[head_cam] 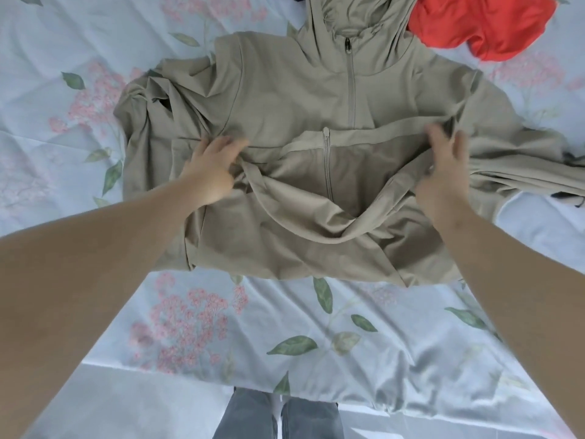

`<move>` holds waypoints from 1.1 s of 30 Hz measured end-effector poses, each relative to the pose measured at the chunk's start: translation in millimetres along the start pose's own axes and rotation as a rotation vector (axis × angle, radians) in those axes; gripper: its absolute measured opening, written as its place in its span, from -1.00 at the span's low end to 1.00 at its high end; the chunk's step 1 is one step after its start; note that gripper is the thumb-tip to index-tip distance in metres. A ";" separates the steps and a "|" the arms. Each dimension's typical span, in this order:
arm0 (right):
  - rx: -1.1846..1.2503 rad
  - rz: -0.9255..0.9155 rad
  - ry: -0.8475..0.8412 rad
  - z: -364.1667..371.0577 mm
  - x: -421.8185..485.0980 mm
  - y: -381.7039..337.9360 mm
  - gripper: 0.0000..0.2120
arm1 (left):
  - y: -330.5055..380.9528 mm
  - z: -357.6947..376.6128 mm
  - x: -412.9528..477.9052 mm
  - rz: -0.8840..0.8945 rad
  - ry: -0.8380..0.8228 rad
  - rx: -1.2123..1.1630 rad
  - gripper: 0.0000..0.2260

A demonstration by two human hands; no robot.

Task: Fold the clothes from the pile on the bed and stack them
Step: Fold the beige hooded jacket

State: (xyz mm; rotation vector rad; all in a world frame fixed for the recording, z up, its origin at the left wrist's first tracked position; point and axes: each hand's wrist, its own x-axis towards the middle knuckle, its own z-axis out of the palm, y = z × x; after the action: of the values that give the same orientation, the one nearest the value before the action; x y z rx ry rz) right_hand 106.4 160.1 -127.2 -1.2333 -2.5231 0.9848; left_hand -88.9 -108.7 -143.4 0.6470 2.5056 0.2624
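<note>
A beige zip-up hooded jacket (285, 90) lies front up on the bed, hood pointing away from me. Its lower hem is turned up over the chest, so the zipper shows twice. My left hand (212, 171) grips a bunched fold of the jacket at the left end of that hem. My right hand (446, 166) pinches the hem at its right end and lifts it slightly. The left sleeve is crumpled beside the body; the right sleeve trails off to the right edge.
A red garment (484, 23) lies at the far right beside the hood. A dark piece of cloth (563, 196) peeks out under the right sleeve. The floral bedsheet (190, 327) runs to the near edge, where my jeans (275, 413) show.
</note>
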 end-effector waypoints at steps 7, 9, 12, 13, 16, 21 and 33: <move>-0.266 0.094 -0.099 1.0 20.0 17.2 -0.76 | -13.4 -10.3 11.3 -0.018 0.125 0.318 -0.73; 0.053 0.298 0.073 -8.0 39.8 9.9 -0.76 | -12.7 -21.1 19.4 -0.221 0.171 0.090 -0.70; 0.390 0.472 0.253 -17.4 60.4 9.3 -0.69 | -16.6 -23.2 26.3 -0.335 0.191 -0.019 -0.69; 0.304 0.481 0.228 -17.0 62.3 12.8 -0.61 | -15.4 -21.5 25.9 -0.323 0.152 0.010 -0.64; 0.049 0.463 0.134 -12.3 56.9 23.9 -0.34 | -9.2 -14.0 19.8 -0.235 0.079 0.193 -0.43; 0.236 0.467 0.133 0.3 41.6 38.7 -0.34 | -11.1 -6.6 11.5 -0.096 0.162 0.398 -0.50; 0.967 0.380 -0.128 -51.2 -36.2 5.2 -0.73 | 9.4 -27.2 -57.5 0.256 0.159 0.055 -0.79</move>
State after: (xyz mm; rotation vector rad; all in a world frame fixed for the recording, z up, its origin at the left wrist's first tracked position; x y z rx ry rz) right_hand 154.2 160.2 -86.3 -1.3001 -1.4637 2.0558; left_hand -57.3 -130.6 -91.8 1.0081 2.5855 0.3507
